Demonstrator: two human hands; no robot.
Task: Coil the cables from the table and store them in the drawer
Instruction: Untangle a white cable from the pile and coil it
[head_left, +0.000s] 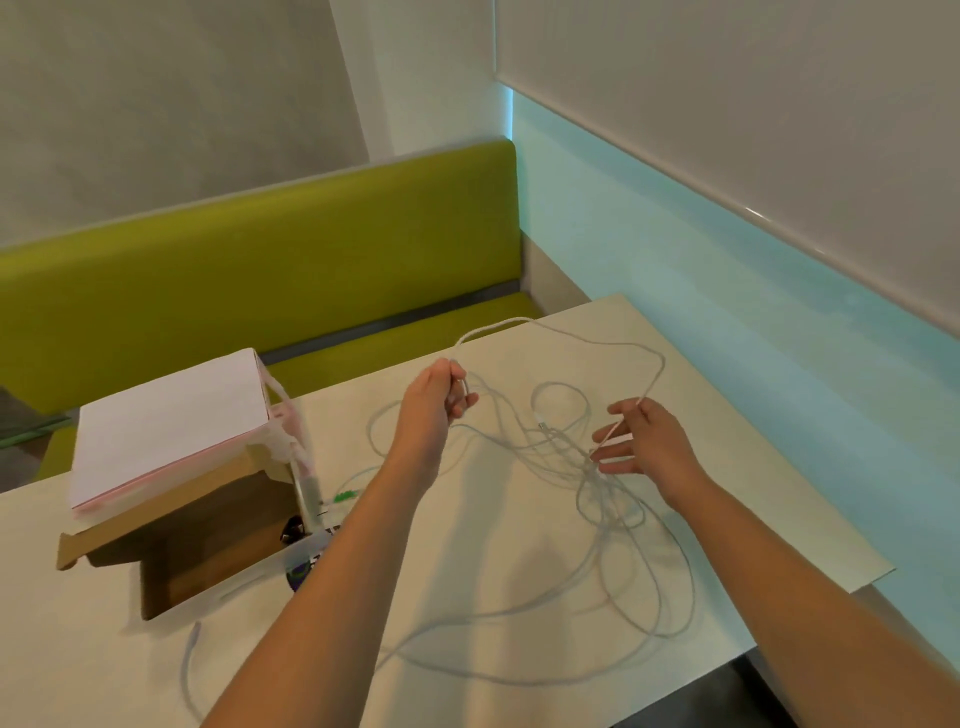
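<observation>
Loose white cable (597, 525) tangled on pale table (467, 691), both my hands on it.
Left hand (434, 397) fist-curled round a strand at 11 o'clock of the tangle; right hand (647, 441) pinches another strand at 2 o'clock, other fingers spread. Open cardboard box (208, 535) at 9 o'clock, green bench (260, 270) behind, blinds on walls.

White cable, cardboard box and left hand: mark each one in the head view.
white cable (655, 387): head view, on the far loop arching over the table.
cardboard box (208, 525): head view, on its brown front wall.
left hand (434, 397): head view, on the back of the hand.
</observation>
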